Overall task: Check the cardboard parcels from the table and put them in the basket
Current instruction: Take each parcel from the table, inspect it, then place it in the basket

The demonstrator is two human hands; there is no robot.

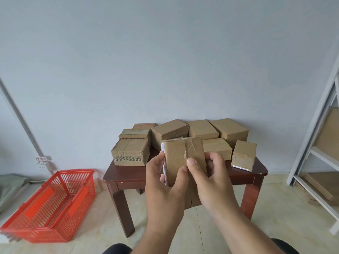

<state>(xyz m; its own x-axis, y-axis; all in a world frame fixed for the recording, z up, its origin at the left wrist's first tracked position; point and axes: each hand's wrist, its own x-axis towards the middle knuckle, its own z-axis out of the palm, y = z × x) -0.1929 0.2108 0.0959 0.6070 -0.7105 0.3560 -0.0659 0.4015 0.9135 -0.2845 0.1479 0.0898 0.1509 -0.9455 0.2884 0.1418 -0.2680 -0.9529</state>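
One parcel point(184, 160) is under inspection, held upright in front of the person and above the near edge of the worktop point(126, 174). The left hand point(166, 184) grips its left side, fingertips on the far edge beside a white printed label, thumb on the near face. The right hand point(209, 178) holds the right side, thumb pressed on the brown face just below a strip of clear tape, fingers curled round the far edge. Both hands are closed on this parcel; neither is free.

About eight further parcels point(168, 132) remain on the worktop, packed close together toward the wall. The front left one point(130, 153) shows a torn lower edge with exposed corrugation. The small one at front right point(244, 155) stands tilted against its neighbour.

The basket point(49, 204), red plastic, stands on the floor to the left of the worktop, well apart from the held parcel. No parcel can be seen inside it.

Assessment: the checking step is in hand, and the task appears to be near its start. The next move would call for finishing the look at the remaining faces, then carrying the parcel down and left to the basket, most readily in the left hand, and lowering it in rather than dropping it.
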